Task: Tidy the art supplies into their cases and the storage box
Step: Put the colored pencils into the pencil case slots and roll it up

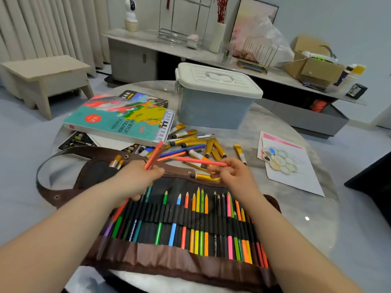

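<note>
A brown roll-up pencil case (169,256) lies open before me on the round table, with several coloured pencils (196,220) slotted in its black loops. My left hand (135,178) grips a red-orange pencil (155,154) that points up and away. My right hand (234,174) pinches a pink-red pencil (201,161) lying level, tip to the left. Behind the hands lies a heap of gold paint tubes (196,142) and loose pencils. The grey storage box (213,106) with its white lid shut stands at the back.
An acrylic colours box (118,119) rests on a tin of pastels (78,140) at the left. A paint palette (279,160) sits on white paper (300,178) at the right. A brown strap (45,187) curls off the case. Behind the table stand a low cabinet and a wooden stool (46,77).
</note>
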The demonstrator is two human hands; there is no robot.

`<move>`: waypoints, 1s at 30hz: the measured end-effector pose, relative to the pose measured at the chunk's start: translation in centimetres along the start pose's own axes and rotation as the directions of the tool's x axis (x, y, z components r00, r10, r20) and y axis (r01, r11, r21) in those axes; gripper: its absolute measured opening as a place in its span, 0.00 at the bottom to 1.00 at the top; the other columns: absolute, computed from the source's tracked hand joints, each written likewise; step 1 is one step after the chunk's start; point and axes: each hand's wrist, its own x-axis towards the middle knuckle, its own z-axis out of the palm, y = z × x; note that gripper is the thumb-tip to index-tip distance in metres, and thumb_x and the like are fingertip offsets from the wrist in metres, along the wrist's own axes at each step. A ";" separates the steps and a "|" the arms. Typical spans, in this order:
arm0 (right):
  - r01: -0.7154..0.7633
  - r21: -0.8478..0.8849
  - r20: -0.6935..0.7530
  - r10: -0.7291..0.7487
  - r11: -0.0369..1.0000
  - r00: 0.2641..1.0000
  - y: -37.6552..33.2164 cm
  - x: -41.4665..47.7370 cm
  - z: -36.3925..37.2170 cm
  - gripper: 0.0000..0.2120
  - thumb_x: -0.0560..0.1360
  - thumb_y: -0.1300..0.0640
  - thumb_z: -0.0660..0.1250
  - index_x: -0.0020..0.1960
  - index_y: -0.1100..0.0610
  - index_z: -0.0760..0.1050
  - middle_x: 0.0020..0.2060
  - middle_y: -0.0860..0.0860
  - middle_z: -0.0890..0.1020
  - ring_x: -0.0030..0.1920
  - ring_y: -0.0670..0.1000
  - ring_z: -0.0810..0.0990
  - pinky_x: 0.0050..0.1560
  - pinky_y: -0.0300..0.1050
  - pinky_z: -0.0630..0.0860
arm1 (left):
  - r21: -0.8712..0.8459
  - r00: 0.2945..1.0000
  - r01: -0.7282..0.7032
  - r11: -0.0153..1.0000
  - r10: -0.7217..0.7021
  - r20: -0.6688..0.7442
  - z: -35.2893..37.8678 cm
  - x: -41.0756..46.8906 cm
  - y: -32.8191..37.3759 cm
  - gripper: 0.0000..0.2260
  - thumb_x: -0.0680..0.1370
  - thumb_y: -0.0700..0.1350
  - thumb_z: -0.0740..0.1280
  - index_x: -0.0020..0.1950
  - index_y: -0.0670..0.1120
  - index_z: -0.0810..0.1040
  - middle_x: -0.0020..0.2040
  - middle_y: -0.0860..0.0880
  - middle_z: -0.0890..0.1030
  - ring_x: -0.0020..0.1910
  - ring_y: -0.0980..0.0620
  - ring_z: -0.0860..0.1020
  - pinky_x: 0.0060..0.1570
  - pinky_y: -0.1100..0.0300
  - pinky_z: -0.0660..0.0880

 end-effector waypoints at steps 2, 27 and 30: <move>-0.069 -0.008 0.013 0.069 0.998 0.997 0.4 -0.2 -0.1 0.08 0.78 0.64 0.59 0.42 0.55 0.69 0.34 0.49 0.80 0.24 0.40 0.76 0.25 0.31 0.72 | 0.135 1.000 0.003 0.991 -0.003 -0.001 0.7 0.0 -0.4 0.06 0.78 0.46 0.63 0.47 0.45 0.74 0.26 0.50 0.62 0.21 0.53 0.60 0.19 0.67 0.58; -0.055 -0.183 -0.106 0.035 0.982 0.994 2.3 1.7 -2.9 0.11 0.74 0.69 0.61 0.44 0.53 0.69 0.40 0.51 0.79 0.36 0.49 0.77 0.34 0.33 0.76 | 0.532 0.993 -0.103 0.841 0.052 0.109 3.4 2.0 -2.4 0.13 0.76 0.50 0.65 0.59 0.49 0.73 0.37 0.53 0.72 0.34 0.58 0.71 0.31 0.65 0.64; -0.143 -0.375 -0.252 0.047 0.916 0.967 2.6 1.7 -2.9 0.07 0.77 0.55 0.63 0.40 0.53 0.68 0.32 0.50 0.79 0.30 0.49 0.75 0.32 0.41 0.71 | 0.532 0.993 -0.098 0.841 0.048 0.106 3.3 2.2 -2.4 0.12 0.76 0.50 0.65 0.58 0.49 0.74 0.37 0.53 0.72 0.34 0.57 0.71 0.31 0.65 0.64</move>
